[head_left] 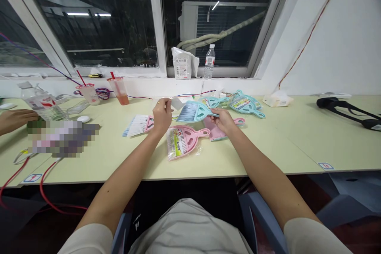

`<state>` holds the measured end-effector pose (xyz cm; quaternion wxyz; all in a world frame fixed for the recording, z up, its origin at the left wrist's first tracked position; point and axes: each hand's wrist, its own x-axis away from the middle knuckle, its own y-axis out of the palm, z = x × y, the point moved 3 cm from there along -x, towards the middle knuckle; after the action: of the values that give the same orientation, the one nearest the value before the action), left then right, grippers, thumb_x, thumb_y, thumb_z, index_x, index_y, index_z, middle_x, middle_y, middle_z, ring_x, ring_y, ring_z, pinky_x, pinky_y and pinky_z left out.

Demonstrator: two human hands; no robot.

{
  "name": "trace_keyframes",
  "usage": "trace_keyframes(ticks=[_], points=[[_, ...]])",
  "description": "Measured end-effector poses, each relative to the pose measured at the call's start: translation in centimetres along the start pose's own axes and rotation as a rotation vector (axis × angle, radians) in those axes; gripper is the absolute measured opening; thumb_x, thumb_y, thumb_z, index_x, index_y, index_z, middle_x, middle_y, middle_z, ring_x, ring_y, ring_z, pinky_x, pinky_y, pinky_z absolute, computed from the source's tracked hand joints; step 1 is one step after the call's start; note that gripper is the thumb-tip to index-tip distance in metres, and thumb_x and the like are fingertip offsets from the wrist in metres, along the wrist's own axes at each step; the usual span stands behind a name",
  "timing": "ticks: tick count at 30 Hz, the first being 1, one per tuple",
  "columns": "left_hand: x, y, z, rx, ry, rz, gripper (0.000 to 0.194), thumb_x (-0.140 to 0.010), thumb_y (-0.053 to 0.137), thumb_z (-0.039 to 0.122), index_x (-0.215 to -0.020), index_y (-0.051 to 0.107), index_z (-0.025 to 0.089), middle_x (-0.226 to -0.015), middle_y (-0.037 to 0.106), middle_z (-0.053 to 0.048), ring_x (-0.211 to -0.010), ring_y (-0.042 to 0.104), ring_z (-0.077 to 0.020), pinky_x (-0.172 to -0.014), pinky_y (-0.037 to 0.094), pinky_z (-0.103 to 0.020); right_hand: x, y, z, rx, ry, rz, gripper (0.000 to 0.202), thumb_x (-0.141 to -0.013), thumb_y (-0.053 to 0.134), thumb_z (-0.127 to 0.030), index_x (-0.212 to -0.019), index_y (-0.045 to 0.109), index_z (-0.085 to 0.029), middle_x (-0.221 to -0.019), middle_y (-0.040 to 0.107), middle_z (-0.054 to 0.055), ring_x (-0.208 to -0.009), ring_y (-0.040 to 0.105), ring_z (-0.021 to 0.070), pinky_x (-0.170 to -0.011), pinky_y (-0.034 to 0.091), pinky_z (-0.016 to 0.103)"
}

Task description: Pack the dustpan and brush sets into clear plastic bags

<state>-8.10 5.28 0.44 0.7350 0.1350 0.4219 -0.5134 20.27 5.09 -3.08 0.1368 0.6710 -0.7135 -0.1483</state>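
Note:
My right hand is closed on the handle of a light blue brush, whose bristles point left. To its left, my left hand is raised with its fingers pinched beside a small greyish-white piece. A white-bristled brush with a pink base lies left of and partly behind that hand. Nearer the front edge is a pink dustpan set in clear wrapping. A pink dustpan lies beneath my right hand. Wrapped blue sets lie farther back.
Two drink cups and a large bottle stand at the left, near another person's hand. A water bottle and white package stand on the sill. Tissues and a black strapped object lie right.

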Motion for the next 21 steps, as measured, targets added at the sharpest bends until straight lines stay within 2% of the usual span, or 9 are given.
trace_keyframes(ticks=[3, 6, 9, 13, 15, 17, 21], points=[[-0.3, -0.6, 0.3, 0.111, -0.045, 0.123, 0.032, -0.106, 0.044, 0.049, -0.112, 0.06, 0.023, -0.112, 0.069, -0.007, -0.101, 0.071, -0.0214, -0.09, 0.057, -0.035, 0.2, 0.2, 0.0, 0.029, 0.009, -0.002, 0.004, -0.085, 0.066, -0.01, -0.082, 0.066, -0.013, -0.066, 0.068, 0.008, -0.05, 0.051, 0.0104, -0.043, 0.044, 0.02], [0.1, -0.3, 1.2, 0.138, -0.001, 0.115, 0.035, -0.106, 0.042, 0.052, -0.116, 0.058, 0.023, -0.123, 0.068, -0.01, -0.113, 0.069, -0.0214, -0.094, 0.056, -0.034, 0.4, 0.5, 0.1, 0.055, 0.023, -0.016, 0.004, -0.085, 0.065, -0.008, -0.083, 0.067, -0.012, -0.065, 0.067, 0.008, -0.05, 0.051, 0.0106, -0.043, 0.044, 0.02], [0.8, 0.5, 2.3, 0.152, 0.159, 0.011, 0.033, -0.107, 0.041, 0.05, -0.111, 0.059, 0.022, -0.126, 0.069, -0.012, -0.115, 0.068, -0.0215, -0.093, 0.056, -0.035, 0.6, 0.7, 0.1, 0.072, 0.036, -0.019, 0.005, -0.086, 0.065, -0.007, -0.085, 0.068, -0.011, -0.067, 0.068, 0.007, -0.049, 0.052, 0.0108, -0.043, 0.045, 0.021], [1.7, 1.8, 2.6, 0.07, 0.367, -0.258, 0.022, -0.107, 0.044, 0.036, -0.103, 0.06, 0.022, -0.112, 0.074, -0.011, -0.1, 0.07, -0.0201, -0.087, 0.056, -0.036, 0.6, 0.7, 0.0, 0.061, 0.029, -0.033, 0.007, -0.087, 0.063, -0.007, -0.085, 0.067, -0.012, -0.065, 0.066, 0.007, -0.05, 0.051, 0.011, -0.043, 0.044, 0.022], [2.0, 2.2, 2.4, 0.01, 0.403, -0.387, 0.019, -0.105, 0.045, 0.029, -0.102, 0.062, 0.022, -0.105, 0.075, -0.01, -0.096, 0.071, -0.0205, -0.086, 0.055, -0.037, 0.5, 0.6, 0.0, 0.048, 0.018, -0.037, 0.008, -0.087, 0.062, -0.007, -0.083, 0.066, -0.013, -0.063, 0.065, 0.006, -0.05, 0.051, 0.0113, -0.042, 0.043, 0.021], [2.1, 2.4, 2.3, -0.028, 0.409, -0.467, 0.017, -0.103, 0.046, 0.025, -0.1, 0.063, 0.022, -0.104, 0.076, -0.009, -0.097, 0.071, -0.0217, -0.086, 0.054, -0.037, 0.3, 0.4, 0.0, 0.043, 0.012, -0.032, 0.009, -0.087, 0.061, -0.007, -0.082, 0.065, -0.013, -0.063, 0.065, 0.006, -0.051, 0.051, 0.0114, -0.042, 0.042, 0.021], [2.1, 2.3, 2.3, -0.056, 0.401, -0.522, 0.017, -0.097, 0.05, 0.02, -0.099, 0.067, 0.021, -0.106, 0.077, -0.009, -0.098, 0.073, -0.0236, -0.089, 0.054, -0.039, 0.1, 0.2, 0.0, 0.047, 0.014, -0.029, 0.009, -0.088, 0.06, -0.007, -0.082, 0.065, -0.013, -0.064, 0.065, 0.007, -0.051, 0.05, 0.011, -0.042, 0.042, 0.02]])
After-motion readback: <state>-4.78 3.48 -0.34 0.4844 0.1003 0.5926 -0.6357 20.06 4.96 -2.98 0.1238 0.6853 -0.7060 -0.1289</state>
